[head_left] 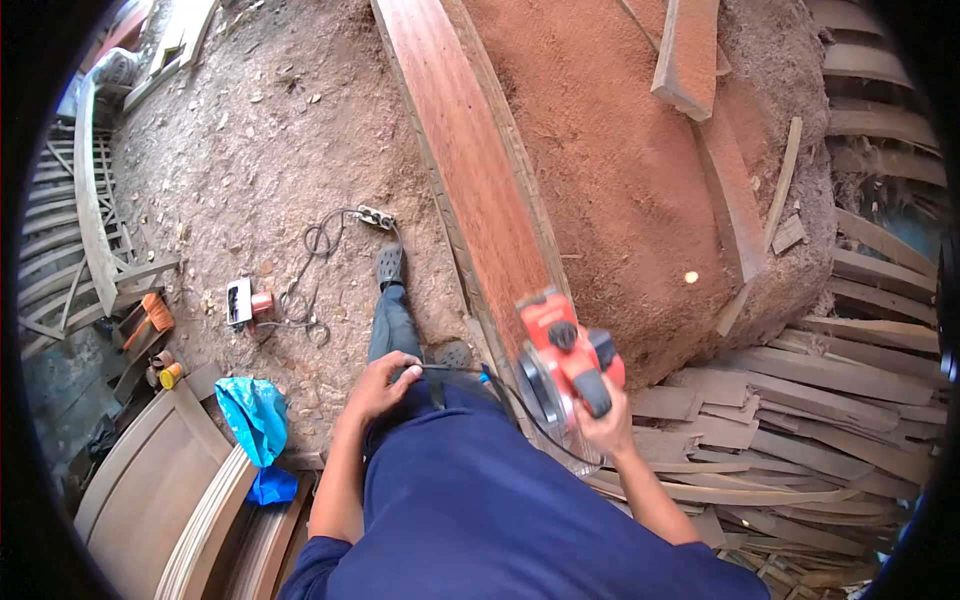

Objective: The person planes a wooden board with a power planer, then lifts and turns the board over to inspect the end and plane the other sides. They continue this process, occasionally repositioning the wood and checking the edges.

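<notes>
A red and black power planer [568,350] is at the near end of a long reddish-brown plank [480,175]. My right hand [607,425] is wrapped round its black rear handle. My left hand [385,388] is at my left thigh, with thumb and fingers closed on a black cord [455,369]. From there the cord runs right, past a blue piece, and loops below the planer. Whether the planer's base touches the wood cannot be made out.
On the ground at left lie a red saw-like tool [243,304], a coiled cord and a socket strip [376,217]. A blue bag [252,420] hangs over curved wooden parts at lower left. Reddish sawdust and loose boards [690,60] are at right, above stacked wood strips [800,410].
</notes>
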{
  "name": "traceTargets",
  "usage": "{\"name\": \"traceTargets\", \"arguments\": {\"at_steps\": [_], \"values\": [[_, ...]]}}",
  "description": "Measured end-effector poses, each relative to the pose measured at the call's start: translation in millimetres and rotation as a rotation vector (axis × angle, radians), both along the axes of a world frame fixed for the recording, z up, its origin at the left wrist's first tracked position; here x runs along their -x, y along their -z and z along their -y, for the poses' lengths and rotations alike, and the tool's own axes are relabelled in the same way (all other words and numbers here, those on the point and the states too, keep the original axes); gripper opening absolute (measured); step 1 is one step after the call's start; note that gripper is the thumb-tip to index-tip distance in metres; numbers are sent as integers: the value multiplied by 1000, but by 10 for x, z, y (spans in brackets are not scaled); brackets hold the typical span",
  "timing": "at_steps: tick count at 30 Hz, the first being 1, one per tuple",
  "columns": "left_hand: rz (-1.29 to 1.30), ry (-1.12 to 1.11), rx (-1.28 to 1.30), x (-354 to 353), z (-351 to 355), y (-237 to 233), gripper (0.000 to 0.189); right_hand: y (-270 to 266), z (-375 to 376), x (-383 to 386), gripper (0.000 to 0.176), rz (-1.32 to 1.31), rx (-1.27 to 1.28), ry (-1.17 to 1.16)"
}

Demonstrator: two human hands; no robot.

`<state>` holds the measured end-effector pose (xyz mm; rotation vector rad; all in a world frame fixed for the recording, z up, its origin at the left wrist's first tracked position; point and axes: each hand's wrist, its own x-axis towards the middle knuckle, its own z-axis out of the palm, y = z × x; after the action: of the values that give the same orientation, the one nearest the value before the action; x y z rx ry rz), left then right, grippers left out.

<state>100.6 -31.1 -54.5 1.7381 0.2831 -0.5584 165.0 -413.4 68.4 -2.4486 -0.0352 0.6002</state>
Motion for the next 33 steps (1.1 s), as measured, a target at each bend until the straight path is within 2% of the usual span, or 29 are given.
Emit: {"name": "traceTargets", "arguments": {"at_steps": [1, 2, 3, 4, 6, 7, 8, 14, 17, 20, 23, 27, 30, 33], "values": [[-2, 2, -8, 44, -47, 93, 21, 68, -136, -228, 59, 58, -33, -23], [4, -116, -31, 50, -123, 148, 22, 5, -484, -567, 33, 216, -60, -30], [11, -236, -53, 64, -215, 217, 22, 126, -661, -864, 36, 289, -119, -62], [17, -289, -112, 108, -345, 360, 22, -101, -1041, -1268, 37, 103, -249, 6], [-9, -445, -51, 106, -635, 503, 21, 144, -1374, -1889, 36, 206, -201, -98], [-37, -509, -26, 80, -771, 546, 22, 83, -1663, -2168, 34, 241, -194, -69], [-5, -590, 5, 17, -868, 513, 24, 307, -1811, -2488, 31, 268, -266, -87], [11, -784, -69, -381, -1225, 343, 25, 440, -3063, -4062, 24, 335, -298, -104], [1, -857, -46, -622, -1312, 317, 23, 518, -3631, -4802, 13, 253, -284, -38], [16, -881, -42, -836, -1442, 423, 23, 476, -4149, -5428, 15, 129, -285, 1], [-1, -929, 24, -1109, -1526, 478, 24, 407, -4566, -5931, 20, 140, -238, -10], [11, -958, 106, -1484, -1586, 560, 22, 587, -5036, -6656, 21, 95, -259, -27], [44, -905, 88, -1718, -1575, 722, 21, 664, -5457, -7170, 21, 202, -229, -46], [147, -877, 123, -1988, -1506, 601, 20, 777, -5709, -7681, 22, 282, -238, -62]]}}
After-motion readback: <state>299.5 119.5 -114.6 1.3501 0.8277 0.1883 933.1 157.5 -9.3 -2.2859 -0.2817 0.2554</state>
